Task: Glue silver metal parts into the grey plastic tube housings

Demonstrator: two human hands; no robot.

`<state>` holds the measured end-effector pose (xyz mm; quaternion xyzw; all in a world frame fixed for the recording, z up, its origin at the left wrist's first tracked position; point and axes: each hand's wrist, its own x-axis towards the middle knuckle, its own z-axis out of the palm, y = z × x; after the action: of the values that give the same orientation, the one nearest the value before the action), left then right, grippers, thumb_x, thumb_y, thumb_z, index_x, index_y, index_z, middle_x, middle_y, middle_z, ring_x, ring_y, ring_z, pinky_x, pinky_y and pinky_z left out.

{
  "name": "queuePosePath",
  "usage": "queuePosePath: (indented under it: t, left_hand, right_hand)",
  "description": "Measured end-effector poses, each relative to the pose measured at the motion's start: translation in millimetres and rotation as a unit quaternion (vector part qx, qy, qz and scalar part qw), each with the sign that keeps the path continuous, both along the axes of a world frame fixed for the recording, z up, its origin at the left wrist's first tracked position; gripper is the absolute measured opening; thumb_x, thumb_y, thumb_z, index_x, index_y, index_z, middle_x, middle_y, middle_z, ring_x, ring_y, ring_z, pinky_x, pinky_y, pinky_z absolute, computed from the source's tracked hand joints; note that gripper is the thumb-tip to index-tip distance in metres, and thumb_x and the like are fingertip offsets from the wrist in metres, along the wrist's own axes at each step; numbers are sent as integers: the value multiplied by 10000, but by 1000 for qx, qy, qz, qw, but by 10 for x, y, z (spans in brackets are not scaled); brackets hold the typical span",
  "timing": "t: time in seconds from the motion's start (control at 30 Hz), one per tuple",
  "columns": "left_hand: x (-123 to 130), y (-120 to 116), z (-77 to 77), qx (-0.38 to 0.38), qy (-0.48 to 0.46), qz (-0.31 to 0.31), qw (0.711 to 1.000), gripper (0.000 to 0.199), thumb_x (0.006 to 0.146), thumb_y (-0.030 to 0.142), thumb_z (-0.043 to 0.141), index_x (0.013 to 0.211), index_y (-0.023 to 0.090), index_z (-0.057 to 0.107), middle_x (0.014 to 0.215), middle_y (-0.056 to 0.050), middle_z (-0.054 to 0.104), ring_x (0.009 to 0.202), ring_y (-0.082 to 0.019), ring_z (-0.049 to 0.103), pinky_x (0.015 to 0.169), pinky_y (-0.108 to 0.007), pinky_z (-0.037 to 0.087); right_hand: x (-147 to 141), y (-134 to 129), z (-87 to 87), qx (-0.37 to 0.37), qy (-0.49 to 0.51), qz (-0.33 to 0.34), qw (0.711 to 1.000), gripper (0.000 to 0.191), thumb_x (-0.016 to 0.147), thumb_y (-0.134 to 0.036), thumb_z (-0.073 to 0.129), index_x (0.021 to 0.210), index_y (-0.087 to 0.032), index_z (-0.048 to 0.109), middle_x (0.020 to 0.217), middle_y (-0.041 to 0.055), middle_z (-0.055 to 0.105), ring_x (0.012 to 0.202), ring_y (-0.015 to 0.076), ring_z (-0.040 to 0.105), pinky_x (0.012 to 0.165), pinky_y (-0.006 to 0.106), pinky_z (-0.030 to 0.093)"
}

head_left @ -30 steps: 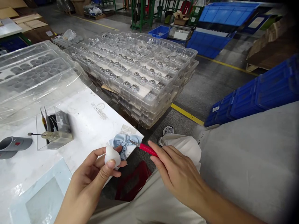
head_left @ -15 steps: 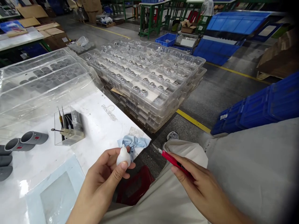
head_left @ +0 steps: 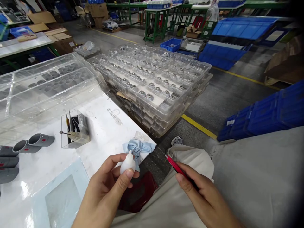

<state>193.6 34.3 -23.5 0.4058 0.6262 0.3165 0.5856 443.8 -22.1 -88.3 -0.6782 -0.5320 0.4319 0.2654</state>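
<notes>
Our left hand (head_left: 109,183) pinches a white bulb (head_left: 127,164); our right hand (head_left: 201,186) grips a red knife (head_left: 176,166) (its blade (head_left: 165,155) barely visible).

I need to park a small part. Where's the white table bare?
White tabletop lies bare between the clear plastic tool box and crumpled light-blue cloth, and between the grey tubes and pale-blue-bordered sheet. It's crowded at the left, among the tubes, and at the corner, where the left hand holds a white bulb-shaped piece before the cloth.
</notes>
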Motion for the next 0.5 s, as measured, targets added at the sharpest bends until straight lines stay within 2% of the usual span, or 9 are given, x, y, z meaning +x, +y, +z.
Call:
queuePosePath:
  t: [0.1,0.2,0.27,0.33,0.4,0.5]
  left_hand:
    - [31,-36,11,21,40,8,999,386,851,578,769,1101,284,745,806,7,777,752,-167,672,649,-201,543]
    - [53,-67,8,34,95,2,995,435,820,618,763,1107,291,755,849,-22,762,947,-266,701,537,-216,547]
    - [45,-79,-9,51,131,-19,990,440,825,622,749,1121,297,761,843,-36,755,1037,-311,697,475,-215,531]
    - [30,-85,-28,79,158,-41,983,408,832,598,753,1119,309,771,875,-34,769,1008,-308,714,494,-224,551]
    - [23,-91,-33,102,181,-50,977,370,836,579,757,1100,322,782,937,-25,790,955,-289,731,579,-245,588]
    - [45,-107,-7,106,197,-34,974,350,836,585,751,1070,329,795,997,-19,811,950,-288,742,642,-267,594]
  right_hand:
    - [-11,-21,44,52,-18,22,998,430,1063,-486,511,1430,-305,643,1411,67,713,1308,279,671,1109,381,571]
    - [-47,-40,128,115,-32,66,991,385,1052,-425,539,1401,-327,667,1350,56,750,1229,263,723,1061,353,602]
    - [-96,-47,185,130,-39,89,987,377,1047,-421,542,1394,-349,672,1338,46,756,1215,261,729,1047,358,613]
    - [-155,-44,222,119,-38,99,987,384,1051,-446,526,1403,-370,662,1354,38,746,1234,267,715,1048,379,615]
    - [-202,-33,233,100,-28,102,989,396,1059,-469,501,1415,-381,647,1379,35,730,1262,273,694,1067,406,603]
    - [-224,-14,208,74,-7,102,992,404,1067,-466,486,1438,-381,622,1416,34,704,1303,272,661,1103,414,574]
